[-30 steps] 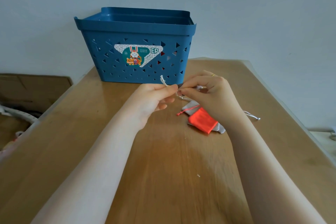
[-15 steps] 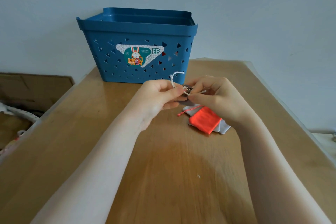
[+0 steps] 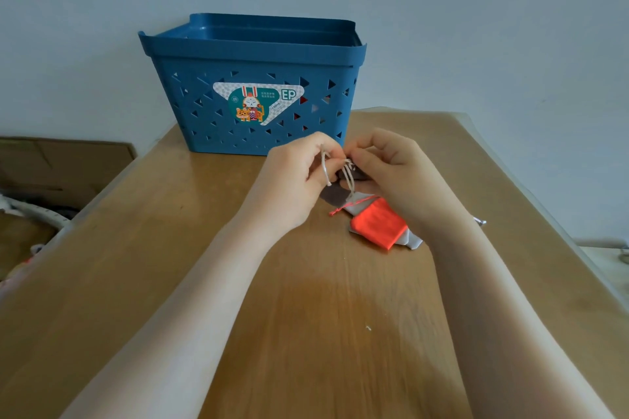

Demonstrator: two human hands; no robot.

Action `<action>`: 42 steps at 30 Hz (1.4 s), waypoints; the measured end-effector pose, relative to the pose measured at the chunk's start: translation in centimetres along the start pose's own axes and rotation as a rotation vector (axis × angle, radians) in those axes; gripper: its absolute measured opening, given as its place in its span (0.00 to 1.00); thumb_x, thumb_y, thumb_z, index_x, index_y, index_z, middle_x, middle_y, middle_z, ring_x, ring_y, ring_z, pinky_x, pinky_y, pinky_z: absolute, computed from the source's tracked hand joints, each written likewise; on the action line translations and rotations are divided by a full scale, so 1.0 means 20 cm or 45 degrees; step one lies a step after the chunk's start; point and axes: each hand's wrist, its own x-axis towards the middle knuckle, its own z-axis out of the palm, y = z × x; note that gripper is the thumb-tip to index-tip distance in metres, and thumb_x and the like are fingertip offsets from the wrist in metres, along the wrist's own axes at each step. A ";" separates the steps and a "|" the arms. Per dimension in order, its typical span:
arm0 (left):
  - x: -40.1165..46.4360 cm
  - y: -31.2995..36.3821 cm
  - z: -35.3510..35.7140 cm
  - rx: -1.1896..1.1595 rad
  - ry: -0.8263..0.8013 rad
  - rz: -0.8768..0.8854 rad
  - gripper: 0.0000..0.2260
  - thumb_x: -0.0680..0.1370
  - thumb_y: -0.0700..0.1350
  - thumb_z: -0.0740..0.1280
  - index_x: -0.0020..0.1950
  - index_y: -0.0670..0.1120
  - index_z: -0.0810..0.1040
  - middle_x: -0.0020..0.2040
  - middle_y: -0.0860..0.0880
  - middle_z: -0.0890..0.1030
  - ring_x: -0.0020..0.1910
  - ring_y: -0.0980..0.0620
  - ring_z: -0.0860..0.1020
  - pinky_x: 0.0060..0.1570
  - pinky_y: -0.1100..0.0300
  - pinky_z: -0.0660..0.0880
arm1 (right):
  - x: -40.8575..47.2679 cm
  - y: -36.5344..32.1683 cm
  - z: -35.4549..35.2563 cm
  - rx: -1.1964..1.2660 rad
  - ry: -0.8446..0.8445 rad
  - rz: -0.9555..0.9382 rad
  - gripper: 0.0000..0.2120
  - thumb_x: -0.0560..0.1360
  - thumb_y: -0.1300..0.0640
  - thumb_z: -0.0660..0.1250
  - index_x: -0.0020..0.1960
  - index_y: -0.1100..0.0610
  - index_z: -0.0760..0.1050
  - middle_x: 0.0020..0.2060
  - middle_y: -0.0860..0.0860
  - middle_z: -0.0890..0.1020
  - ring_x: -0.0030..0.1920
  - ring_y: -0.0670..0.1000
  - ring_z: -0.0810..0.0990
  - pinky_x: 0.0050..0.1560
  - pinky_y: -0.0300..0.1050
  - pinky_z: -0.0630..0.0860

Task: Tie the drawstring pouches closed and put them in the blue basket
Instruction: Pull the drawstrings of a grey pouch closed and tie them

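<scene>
A: From the head view, what could go wrong here?

B: The thin cream drawstring is short and slack. If either pinch slips, I judge the half-made knot would fall open, and the small dark grey fabric pouch could drop onto the wooden surface.

A: And the hands?

B: Both are curled tight. The left hand pinches one cord end, which loops over its fingers. The right hand pinches the other strand at the pouch's mouth. The pouch hangs between them, just above the surface.

A: Where are the others?

B: A flat bright orange fabric pouch lies on a pale grey one beside the right wrist, untied as far as I can tell. The blue perforated plastic basket stands just behind the hands; reddish patches show through its holes, but what they are I cannot tell.
</scene>
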 end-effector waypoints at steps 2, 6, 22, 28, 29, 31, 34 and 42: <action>0.00 -0.01 0.01 0.048 0.045 0.064 0.02 0.77 0.39 0.66 0.47 0.44 0.78 0.37 0.51 0.79 0.37 0.54 0.76 0.37 0.64 0.70 | 0.00 -0.01 0.01 0.009 0.006 0.012 0.07 0.78 0.60 0.62 0.43 0.56 0.77 0.41 0.57 0.84 0.45 0.57 0.83 0.54 0.59 0.77; 0.00 -0.04 0.02 0.190 0.150 0.257 0.04 0.75 0.40 0.65 0.46 0.41 0.78 0.38 0.51 0.77 0.36 0.53 0.74 0.35 0.63 0.71 | 0.00 -0.01 0.02 -0.005 0.042 -0.009 0.09 0.77 0.60 0.63 0.40 0.53 0.77 0.39 0.53 0.83 0.44 0.53 0.83 0.52 0.51 0.79; -0.01 -0.08 0.02 0.488 0.261 0.672 0.02 0.80 0.43 0.60 0.51 0.47 0.70 0.44 0.47 0.76 0.32 0.43 0.74 0.27 0.50 0.72 | -0.01 -0.02 -0.01 0.571 -0.141 0.264 0.07 0.75 0.64 0.65 0.39 0.61 0.80 0.35 0.56 0.81 0.40 0.51 0.81 0.46 0.39 0.80; -0.02 -0.10 0.03 0.385 0.285 0.640 0.05 0.81 0.46 0.57 0.51 0.47 0.71 0.46 0.50 0.76 0.37 0.47 0.76 0.32 0.51 0.72 | -0.01 -0.02 -0.02 0.621 -0.202 0.283 0.06 0.75 0.66 0.64 0.41 0.64 0.79 0.34 0.54 0.82 0.38 0.48 0.81 0.46 0.38 0.81; -0.02 -0.10 0.03 0.361 0.278 0.610 0.05 0.81 0.47 0.57 0.50 0.48 0.70 0.46 0.48 0.77 0.38 0.47 0.76 0.32 0.50 0.73 | -0.02 -0.02 -0.02 0.623 -0.208 0.285 0.06 0.74 0.67 0.64 0.41 0.64 0.78 0.33 0.54 0.82 0.37 0.47 0.82 0.44 0.37 0.80; -0.02 -0.11 0.03 0.327 0.257 0.557 0.04 0.80 0.47 0.58 0.50 0.48 0.70 0.45 0.47 0.78 0.39 0.48 0.76 0.33 0.50 0.73 | -0.02 -0.02 -0.02 0.624 -0.220 0.285 0.06 0.74 0.67 0.64 0.40 0.64 0.79 0.33 0.54 0.83 0.37 0.47 0.82 0.43 0.36 0.80; -0.01 -0.12 0.04 0.274 0.236 0.516 0.03 0.80 0.47 0.59 0.50 0.49 0.70 0.45 0.47 0.77 0.40 0.50 0.75 0.34 0.51 0.73 | -0.02 -0.01 -0.01 0.598 -0.230 0.289 0.07 0.74 0.67 0.65 0.40 0.63 0.79 0.33 0.54 0.83 0.37 0.47 0.82 0.41 0.35 0.79; -0.01 -0.11 0.06 0.099 0.171 0.297 0.12 0.77 0.50 0.60 0.47 0.42 0.75 0.43 0.50 0.77 0.40 0.55 0.73 0.39 0.55 0.70 | -0.01 -0.02 0.01 0.431 -0.126 0.268 0.10 0.75 0.69 0.61 0.38 0.65 0.77 0.33 0.57 0.78 0.32 0.46 0.79 0.37 0.36 0.78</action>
